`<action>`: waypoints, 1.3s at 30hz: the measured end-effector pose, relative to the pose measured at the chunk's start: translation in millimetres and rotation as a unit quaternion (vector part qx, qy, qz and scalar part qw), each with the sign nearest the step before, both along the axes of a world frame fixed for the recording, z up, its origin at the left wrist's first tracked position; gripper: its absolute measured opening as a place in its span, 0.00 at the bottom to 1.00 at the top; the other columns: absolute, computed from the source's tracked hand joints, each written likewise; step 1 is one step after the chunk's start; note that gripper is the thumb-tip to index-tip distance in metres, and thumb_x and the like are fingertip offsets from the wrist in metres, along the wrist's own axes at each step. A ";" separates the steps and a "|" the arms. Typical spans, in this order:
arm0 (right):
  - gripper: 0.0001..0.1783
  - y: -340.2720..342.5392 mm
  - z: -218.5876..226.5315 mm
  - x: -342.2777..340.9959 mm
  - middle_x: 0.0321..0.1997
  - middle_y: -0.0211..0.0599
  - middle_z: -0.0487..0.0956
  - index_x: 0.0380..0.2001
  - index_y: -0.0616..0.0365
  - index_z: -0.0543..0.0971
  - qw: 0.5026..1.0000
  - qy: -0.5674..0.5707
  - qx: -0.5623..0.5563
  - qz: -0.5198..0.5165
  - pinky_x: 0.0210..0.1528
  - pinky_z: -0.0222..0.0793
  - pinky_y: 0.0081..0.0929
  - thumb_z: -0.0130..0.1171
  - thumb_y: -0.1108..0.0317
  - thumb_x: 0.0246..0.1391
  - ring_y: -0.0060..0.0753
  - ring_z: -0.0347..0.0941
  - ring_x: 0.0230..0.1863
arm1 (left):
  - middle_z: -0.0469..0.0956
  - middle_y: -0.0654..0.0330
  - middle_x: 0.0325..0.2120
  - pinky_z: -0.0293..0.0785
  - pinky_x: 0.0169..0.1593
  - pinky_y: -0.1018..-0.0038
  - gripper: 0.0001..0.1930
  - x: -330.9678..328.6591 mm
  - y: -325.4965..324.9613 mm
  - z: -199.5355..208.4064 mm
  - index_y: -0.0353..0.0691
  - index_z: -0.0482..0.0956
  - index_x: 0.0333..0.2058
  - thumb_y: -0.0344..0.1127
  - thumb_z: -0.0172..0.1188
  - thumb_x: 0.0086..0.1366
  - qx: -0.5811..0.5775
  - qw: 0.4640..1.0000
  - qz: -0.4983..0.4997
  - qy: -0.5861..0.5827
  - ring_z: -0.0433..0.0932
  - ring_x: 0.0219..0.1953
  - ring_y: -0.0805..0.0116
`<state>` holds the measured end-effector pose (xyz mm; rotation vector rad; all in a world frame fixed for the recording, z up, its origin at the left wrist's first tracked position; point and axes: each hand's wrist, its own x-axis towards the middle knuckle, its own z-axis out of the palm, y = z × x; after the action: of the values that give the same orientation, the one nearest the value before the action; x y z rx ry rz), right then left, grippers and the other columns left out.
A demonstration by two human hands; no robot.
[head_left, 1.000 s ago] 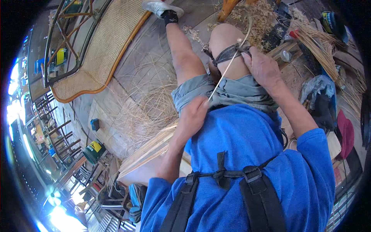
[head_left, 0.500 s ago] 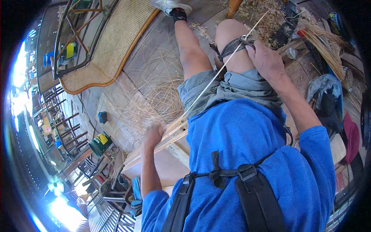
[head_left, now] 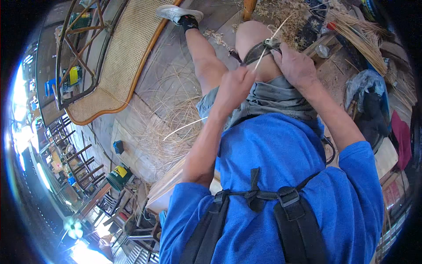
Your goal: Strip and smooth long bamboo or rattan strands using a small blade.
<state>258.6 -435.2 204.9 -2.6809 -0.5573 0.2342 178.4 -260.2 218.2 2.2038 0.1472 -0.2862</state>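
Observation:
Close above my thigh, my left hand is closed around a pale, thin cane strip, whose loose tail shows left of my forearm. The strip's other end runs up across a dark cloth band tied round my right leg. There it meets a small pale ring-like piece, too small to make out well. My right hand rests on that leg at the band's right side, fingers closed at the small piece; what they grip is hidden.
A curved woven-cane panel with a wooden rim lies at upper left. Loose cane fibres cover the floor left of me. A cane bundle, shavings and a plastic bag lie right. A dark green bucket stands at lower left.
My left hand has come from the lower left up to my right leg and now holds the strip near the band. My right hand stays beside the band.

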 end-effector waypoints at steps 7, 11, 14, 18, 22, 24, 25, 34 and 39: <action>0.18 -6.0 -12.4 7.4 0.22 0.48 0.76 0.33 0.56 0.70 0.999 -0.029 -0.028 0.004 0.28 0.71 0.43 0.45 0.51 0.55 0.50 0.75 0.26 | 0.62 0.63 0.12 0.61 0.23 0.71 0.18 -198.8 83.0 73.4 0.33 0.66 0.18 0.40 0.48 0.61 -0.081 0.947 0.110 0.292 0.63 0.18 0.73; 0.18 -2.0 -15.1 10.1 0.22 0.49 0.76 0.34 0.57 0.70 0.999 -0.037 -0.025 0.005 0.28 0.71 0.43 0.45 0.51 0.56 0.51 0.74 0.26 | 0.66 0.59 0.11 0.63 0.23 0.70 0.20 -342.0 144.7 67.6 0.33 0.68 0.18 0.44 0.51 0.60 -0.044 0.845 0.300 0.442 0.66 0.17 0.68; 0.18 2.3 -10.4 9.0 0.23 0.50 0.76 0.33 0.57 0.69 0.999 -0.029 -0.030 0.006 0.30 0.71 0.44 0.45 0.51 0.56 0.53 0.74 0.27 | 0.67 0.61 0.11 0.67 0.23 0.70 0.19 -423.2 177.3 19.8 0.36 0.72 0.19 0.47 0.52 0.59 0.140 0.886 0.126 0.424 0.69 0.16 0.67; 0.19 2.3 -7.0 1.2 0.23 0.51 0.76 0.33 0.58 0.69 0.999 -0.028 -0.033 0.011 0.30 0.70 0.45 0.45 0.51 0.55 0.53 0.74 0.27 | 0.74 0.45 0.35 0.67 0.42 0.58 0.18 -266.6 140.5 28.3 0.37 0.73 0.38 0.46 0.50 0.58 0.314 0.916 0.042 0.246 0.72 0.40 0.48; 0.19 -4.3 -2.2 -3.1 0.23 0.52 0.76 0.34 0.58 0.69 0.999 -0.025 -0.022 -0.003 0.30 0.70 0.47 0.46 0.51 0.54 0.55 0.74 0.27 | 0.75 0.47 0.32 0.67 0.40 0.59 0.20 -73.5 67.5 32.2 0.37 0.75 0.35 0.49 0.46 0.61 0.173 0.972 0.121 0.106 0.74 0.38 0.48; 0.18 -0.4 -2.6 -3.3 0.23 0.51 0.76 0.34 0.56 0.69 1.000 -0.020 0.007 -0.001 0.30 0.69 0.48 0.46 0.51 0.54 0.56 0.73 0.27 | 0.75 0.41 0.27 0.68 0.35 0.59 0.18 -11.9 35.8 14.0 0.34 0.75 0.29 0.46 0.48 0.61 0.101 0.995 0.011 0.004 0.75 0.34 0.46; 0.18 1.3 -0.4 -4.7 0.23 0.51 0.76 0.34 0.56 0.69 1.000 -0.020 0.005 -0.003 0.30 0.69 0.48 0.46 0.51 0.54 0.56 0.73 0.27 | 0.74 0.41 0.25 0.68 0.34 0.58 0.19 9.4 14.6 7.4 0.34 0.75 0.27 0.46 0.48 0.61 0.124 0.992 0.015 -0.015 0.74 0.32 0.45; 0.19 -4.5 -4.5 4.5 0.25 0.51 0.77 0.36 0.58 0.70 1.000 0.012 -0.025 -0.002 0.32 0.69 0.46 0.44 0.52 0.56 0.54 0.74 0.30 | 0.71 0.45 0.19 0.66 0.30 0.61 0.19 -45.1 21.7 11.3 0.31 0.71 0.23 0.43 0.46 0.62 -0.043 0.999 -0.011 0.009 0.72 0.24 0.47; 0.20 -8.4 -3.2 13.6 0.26 0.52 0.76 0.39 0.58 0.70 0.999 0.027 -0.034 -0.013 0.33 0.69 0.46 0.43 0.51 0.56 0.54 0.74 0.29 | 0.64 0.59 0.12 0.60 0.22 0.72 0.20 -216.4 81.0 78.1 0.32 0.67 0.17 0.43 0.50 0.60 -0.023 0.949 0.091 0.301 0.61 0.17 0.76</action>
<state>272.1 -443.6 201.7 -2.7370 -0.5068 0.3238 -38.0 -179.1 296.3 1.9738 0.6675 -0.8427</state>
